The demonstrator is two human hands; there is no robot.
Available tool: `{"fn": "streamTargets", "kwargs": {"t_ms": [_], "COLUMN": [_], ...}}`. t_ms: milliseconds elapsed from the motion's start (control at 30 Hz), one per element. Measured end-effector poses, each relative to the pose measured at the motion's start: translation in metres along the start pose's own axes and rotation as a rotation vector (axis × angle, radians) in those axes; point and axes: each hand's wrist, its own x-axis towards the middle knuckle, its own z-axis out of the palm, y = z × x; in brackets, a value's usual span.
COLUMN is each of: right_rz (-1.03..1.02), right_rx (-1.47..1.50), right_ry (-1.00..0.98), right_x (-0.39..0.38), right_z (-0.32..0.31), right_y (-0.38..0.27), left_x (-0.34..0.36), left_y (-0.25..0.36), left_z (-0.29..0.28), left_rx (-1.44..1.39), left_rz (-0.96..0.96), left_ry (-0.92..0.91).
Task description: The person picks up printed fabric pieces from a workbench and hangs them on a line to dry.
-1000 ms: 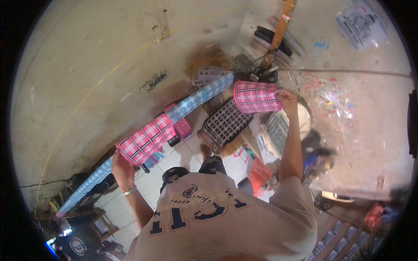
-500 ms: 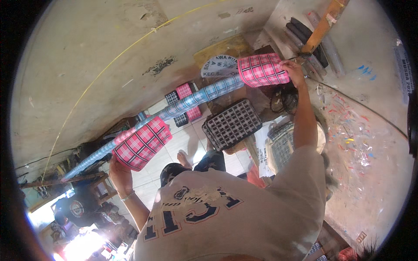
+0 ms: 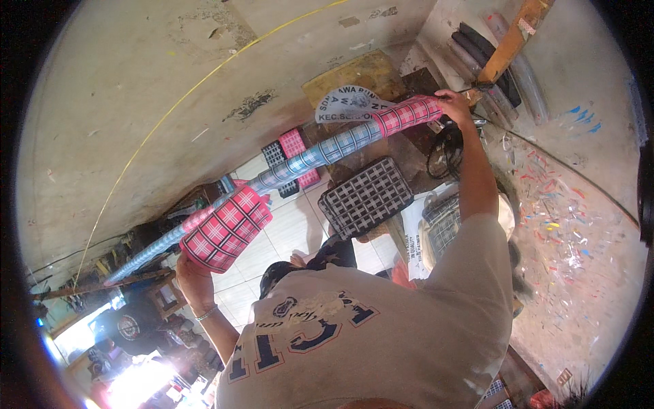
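My left hand [image 3: 194, 278] grips the lower left end of a pink plaid fabric piece [image 3: 228, 228], which hangs in a curved sheet beside a long pale-blue plaid roll [image 3: 334, 148]. My right hand [image 3: 453, 107] holds a second pink plaid piece [image 3: 405, 116], which lies curled around the roll's upper right end. The roll runs diagonally from the lower left toward the upper right. Below its right half lies a black-and-white checked padded rectangle [image 3: 364, 198].
Small pink [image 3: 293, 143] and black checked pieces lie behind the roll. A wooden beam [image 3: 511, 48], dark and grey rolls [image 3: 490, 68] and cables stand in the right corner. A cream bag [image 3: 443, 225] is under my right arm; a bright cluttered area [image 3: 136, 375] lies lower left.
My right hand has moved up and right, and its pink piece has gone from a hanging sheet to curled around the roll's end. The left pink piece hangs slightly lower than half a second ago.
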Motion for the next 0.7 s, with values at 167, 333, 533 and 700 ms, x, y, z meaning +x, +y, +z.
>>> {"fn": "streamTargets", "kwargs": {"t_ms": [167, 333, 533, 700], "right_rz": [-0.002, -0.107, -0.474, -0.161], "right_rx": [-0.025, -0.019, -1.048, 0.099], "right_ry": [-0.008, 0.078, 0.549, 0.047], "right_x": [0.011, 0.016, -0.043, -0.172], "right_z": [-0.001, 0.0, -0.002, 0.162], "right_y": [0.019, 0.036, -0.029, -0.184], "left_x": [0.002, -0.005, -0.019, -0.033], "left_y": [-0.006, -0.01, -0.008, -0.006], "left_z": [-0.015, -0.028, -0.04, -0.073], "left_rx": [-0.332, -0.209, 0.438, -0.277], "left_rz": [-0.131, -0.107, 0.027, -0.021], "left_ry": [0.017, 0.069, 0.154, 0.208]}}
